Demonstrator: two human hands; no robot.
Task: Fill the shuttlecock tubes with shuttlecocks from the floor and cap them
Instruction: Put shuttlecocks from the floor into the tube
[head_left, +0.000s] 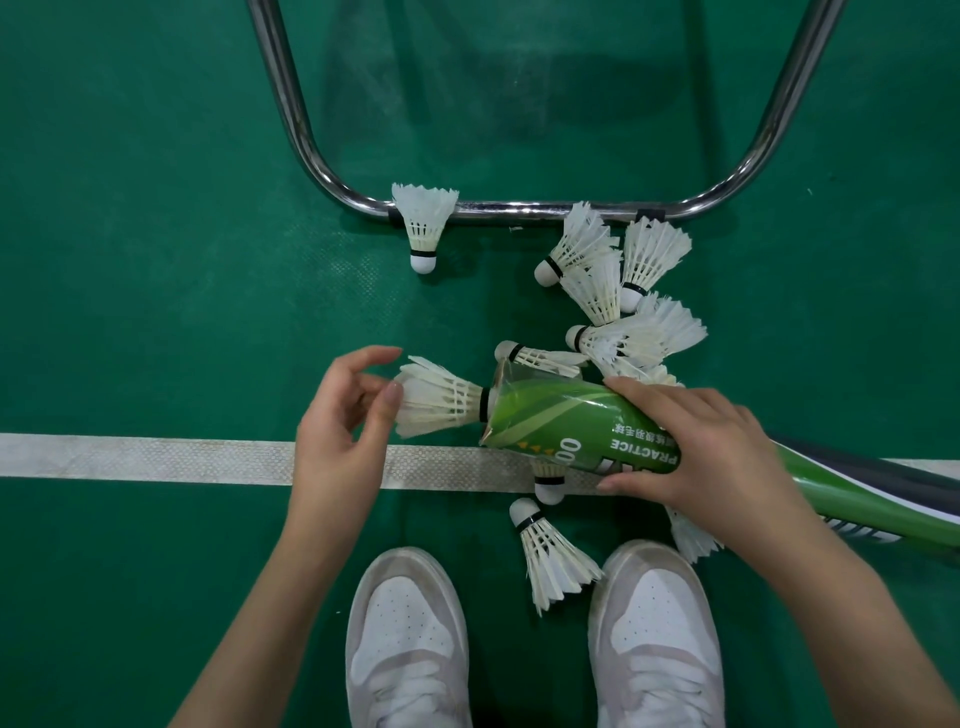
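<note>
**Tube being loaded, cork end first**

1. Shuttlecock tube (582, 431): green, lying nearly level across the white court line (156, 460), open mouth toward 9 o'clock. Held low and sideways, apparently so loose birdies can be fed in from floor height.

2. Right hand (711, 457): fingers curled over the tube's top, thumb underneath, clamped near the mouth. Judged a steadying grip placed close to the opening.

3. Shuttlecock in mouth (441, 400): cork already inside the rim, feather skirt outside, fanned toward 9 o'clock. Cork leads, likely so it will nest with others.

4. Left hand (348, 415): at 9 o'clock of the skirt, fingers apart and loosely bent, holding nothing; the thumb tip lies at the feather edge, contact uncertain. Placed to push the skirt home.

5. Loose shuttlecocks (618, 291): clustered from 12 to 2 o'clock of the mouth; one (550, 551) at 6 o'clock between white shoes (410, 634); one (423, 223) against the chrome frame (519, 210) at 11 o'clock.

6. Cap: none seen.
</note>
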